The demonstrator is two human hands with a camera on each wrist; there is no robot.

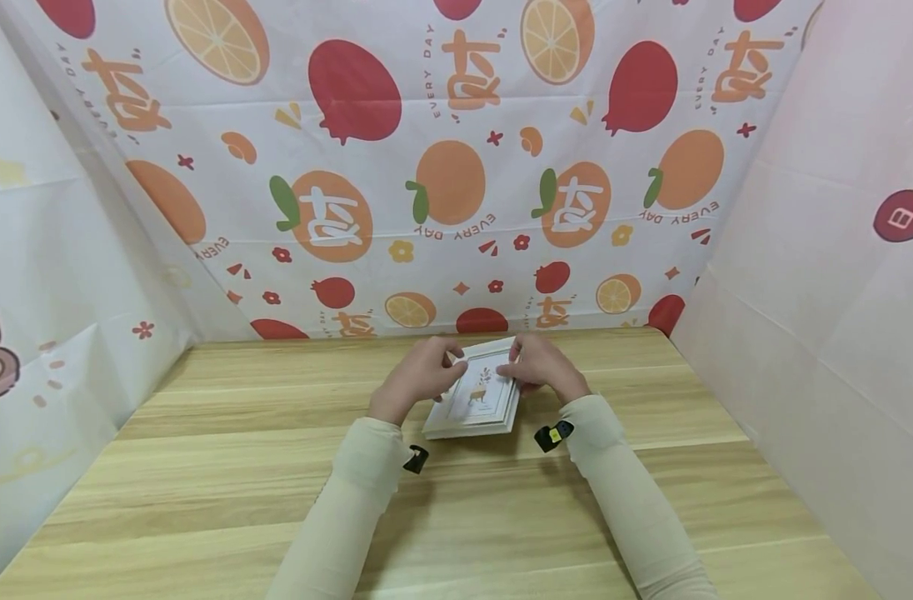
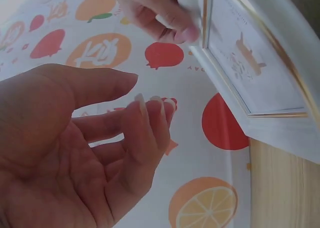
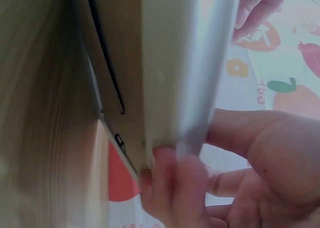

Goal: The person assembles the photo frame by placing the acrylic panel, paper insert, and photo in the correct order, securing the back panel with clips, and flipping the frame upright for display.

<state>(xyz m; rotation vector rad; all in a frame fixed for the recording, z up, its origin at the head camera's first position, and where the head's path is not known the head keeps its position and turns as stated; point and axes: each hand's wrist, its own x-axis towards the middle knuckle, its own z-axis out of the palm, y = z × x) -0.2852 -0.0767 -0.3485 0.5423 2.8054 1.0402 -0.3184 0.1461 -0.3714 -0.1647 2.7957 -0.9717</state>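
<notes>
A white picture frame (image 1: pixel 471 430) with a thin gold inner line and a small plant print is tilted above the table. My right hand (image 1: pixel 545 365) grips its right edge. In the right wrist view, the thumb is at the front side and the fingertips (image 3: pixel 187 175) curl against the edge and back; a small metal hanger shows on the backing. Beside the frame's left side is my left hand (image 1: pixel 419 371). The left wrist view shows that hand (image 2: pixel 75 138) apart from the frame (image 2: pixel 280 130), its fingers loosely bent with nothing between them.
The wood-grain table (image 1: pixel 224 467) lies under both forearms. Behind its far edge hangs a white fruit-print cloth (image 1: pixel 396 308), and pale cloth walls (image 1: pixel 809 333) stand at both sides. A black strap device (image 1: pixel 554 435) is on the right wrist.
</notes>
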